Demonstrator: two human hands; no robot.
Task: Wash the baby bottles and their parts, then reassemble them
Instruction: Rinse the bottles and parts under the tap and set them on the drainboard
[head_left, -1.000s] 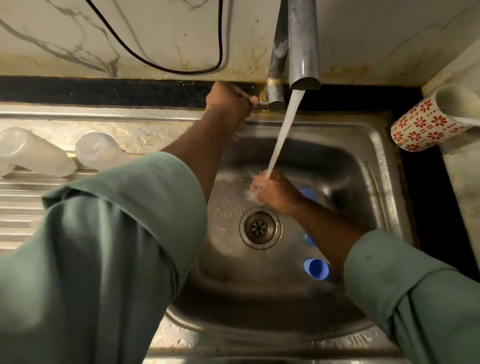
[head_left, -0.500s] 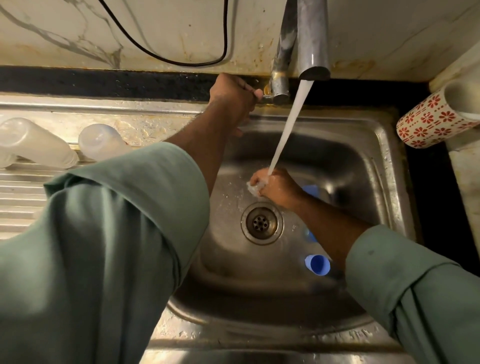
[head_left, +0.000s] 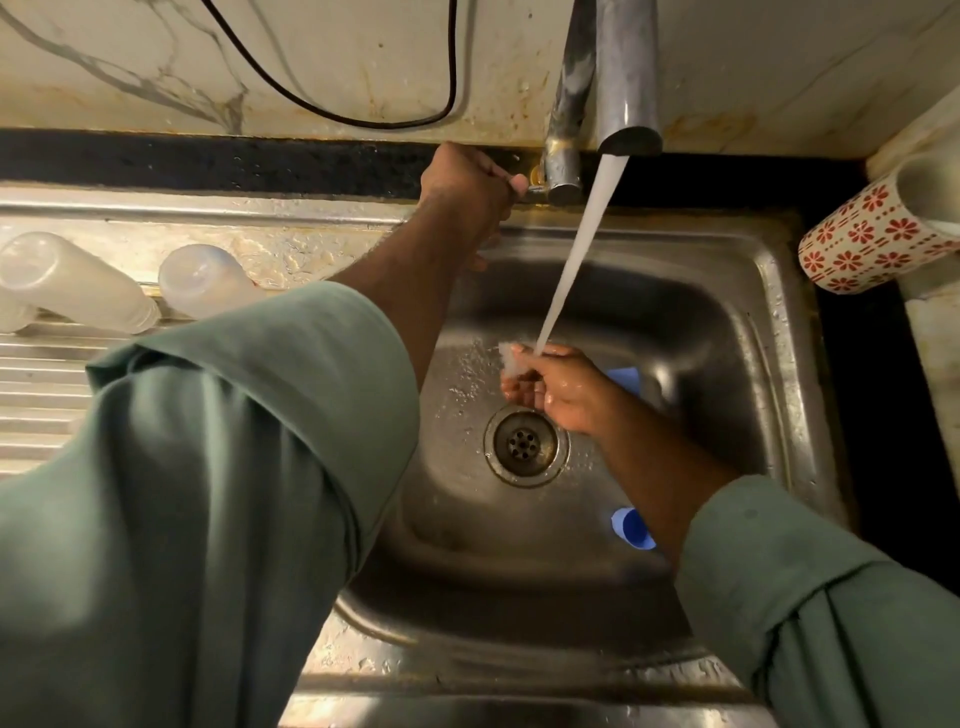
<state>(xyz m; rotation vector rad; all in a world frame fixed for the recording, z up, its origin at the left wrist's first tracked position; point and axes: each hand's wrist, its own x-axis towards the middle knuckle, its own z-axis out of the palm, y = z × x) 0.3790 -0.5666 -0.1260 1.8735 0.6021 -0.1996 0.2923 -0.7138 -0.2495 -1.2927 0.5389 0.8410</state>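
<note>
Rinsing stage, judged partly complete. Two clear bottles (head_left: 78, 280) (head_left: 202, 280) lying on their sides on the draining board (head_left: 47, 395) at its far edge, just beside the sink's left rim; seemingly washed already, not reassembled. One small translucent part (head_left: 511, 361), likely a teat, pinched in the right hand (head_left: 558, 392) directly under the water stream (head_left: 576, 249), above the drain (head_left: 524, 446). Left hand (head_left: 465, 182) curled round the tap handle (head_left: 532, 188) at the sink's far rim. Two blue parts left in the sink (head_left: 753, 291): one (head_left: 623, 378) behind the right hand towards the right wall, one (head_left: 631, 527) near the right forearm towards the near right corner. Unclear whether these are washed. Reassembly not begun.

Clearances: basin floor open on the left half and along the near wall. Right forearm close over the nearer blue part; contact cannot be told. Left forearm spanning the far left corner, blocking a direct route from basin to draining board. Patterned cup (head_left: 872, 239) tilted at the right counter edge, well apart from both hands. Spout (head_left: 626, 78) overhanging the far rim.
</note>
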